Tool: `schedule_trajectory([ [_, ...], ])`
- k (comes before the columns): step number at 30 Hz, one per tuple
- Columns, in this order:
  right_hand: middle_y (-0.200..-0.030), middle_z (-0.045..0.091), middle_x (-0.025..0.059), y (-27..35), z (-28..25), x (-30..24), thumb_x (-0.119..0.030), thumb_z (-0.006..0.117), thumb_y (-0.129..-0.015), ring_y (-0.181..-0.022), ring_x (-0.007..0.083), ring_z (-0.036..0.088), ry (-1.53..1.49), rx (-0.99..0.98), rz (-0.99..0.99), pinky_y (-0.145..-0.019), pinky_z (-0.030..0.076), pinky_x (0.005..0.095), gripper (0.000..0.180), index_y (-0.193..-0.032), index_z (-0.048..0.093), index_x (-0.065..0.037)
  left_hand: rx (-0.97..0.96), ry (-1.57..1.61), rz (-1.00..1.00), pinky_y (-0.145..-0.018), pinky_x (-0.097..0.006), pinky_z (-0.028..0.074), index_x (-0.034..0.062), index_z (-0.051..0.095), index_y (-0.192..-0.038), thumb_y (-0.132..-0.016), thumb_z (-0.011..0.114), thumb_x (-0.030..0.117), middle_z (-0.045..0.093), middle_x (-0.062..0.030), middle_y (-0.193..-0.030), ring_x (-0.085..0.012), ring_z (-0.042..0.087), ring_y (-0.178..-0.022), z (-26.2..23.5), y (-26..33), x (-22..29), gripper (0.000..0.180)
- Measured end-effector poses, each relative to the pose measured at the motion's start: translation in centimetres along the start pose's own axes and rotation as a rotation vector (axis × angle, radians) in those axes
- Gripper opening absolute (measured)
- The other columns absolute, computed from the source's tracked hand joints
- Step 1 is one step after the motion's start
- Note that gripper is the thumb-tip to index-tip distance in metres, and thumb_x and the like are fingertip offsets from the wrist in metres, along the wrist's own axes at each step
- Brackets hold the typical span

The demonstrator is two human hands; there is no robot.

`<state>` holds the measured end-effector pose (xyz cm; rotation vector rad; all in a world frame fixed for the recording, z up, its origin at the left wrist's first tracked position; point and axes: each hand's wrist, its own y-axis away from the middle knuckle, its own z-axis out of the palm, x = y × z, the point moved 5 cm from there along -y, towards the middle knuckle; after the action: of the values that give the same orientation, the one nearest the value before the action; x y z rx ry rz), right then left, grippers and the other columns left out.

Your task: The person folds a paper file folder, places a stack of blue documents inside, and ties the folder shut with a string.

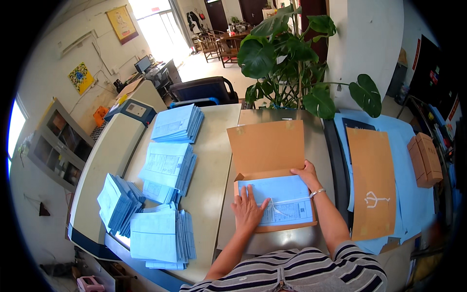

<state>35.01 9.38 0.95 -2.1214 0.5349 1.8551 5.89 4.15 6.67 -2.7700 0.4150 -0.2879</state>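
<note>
Left fingers (251, 193) spread across blue papers (279, 188), right fingers (298, 172) touch box (266, 151)

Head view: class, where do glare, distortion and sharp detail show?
In the head view, daylight washes out the far opening, and glare marks the metal tabletop; same view, the fisheye lens tilts the cabinet and blackens the corners; there too, the left hand and right hand look fairly sharp.

Left hand (248, 209) palm down, fingers (250, 191) spread; right hand (308, 176) farther forward, thumb (296, 171) pointing left; forearms (333, 219) bare.
</note>
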Motion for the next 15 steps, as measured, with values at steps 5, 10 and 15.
schedule_trajectory([
  [5,-0.100,0.073,0.0126,-0.4,-0.8,0.5,-0.007,0.080,-0.077,-0.088,0.0211,0.071,0.088,0.063,-0.066,-0.080,0.057,0.0328,0.037,-0.110,0.065,0.001,-0.020,0.086,-0.004,-0.080,-0.045,0.039,0.0061,0.063,-0.121,-0.097,0.057,0.041,0.055,-0.0118,-0.131,-0.0320,0.050,-0.108,1.6,-1.8,-0.4,0.043],
  [10,-0.101,0.074,0.0120,0.9,0.3,-1.2,-0.006,0.079,-0.078,-0.089,0.0202,0.071,0.040,0.068,-0.076,-0.080,0.057,0.0320,0.038,-0.112,0.066,0.001,0.234,0.129,0.006,-0.087,-0.050,0.041,0.0082,0.067,-0.097,-0.096,0.060,0.018,0.059,-0.0141,-0.130,-0.0343,0.053,-0.109,3.8,-3.0,-2.7,0.013],
  [15,-0.104,0.073,0.0092,0.3,-0.3,-0.2,0.000,0.077,-0.078,-0.091,0.0170,0.070,0.107,0.069,-0.074,-0.080,0.056,0.0299,0.038,-0.114,0.064,0.001,0.200,0.376,-0.164,-0.095,-0.051,0.045,0.0052,0.064,-0.099,-0.094,0.060,0.009,0.062,-0.0172,-0.120,-0.0375,0.053,-0.114,4.2,-4.8,-3.3,0.008],
])
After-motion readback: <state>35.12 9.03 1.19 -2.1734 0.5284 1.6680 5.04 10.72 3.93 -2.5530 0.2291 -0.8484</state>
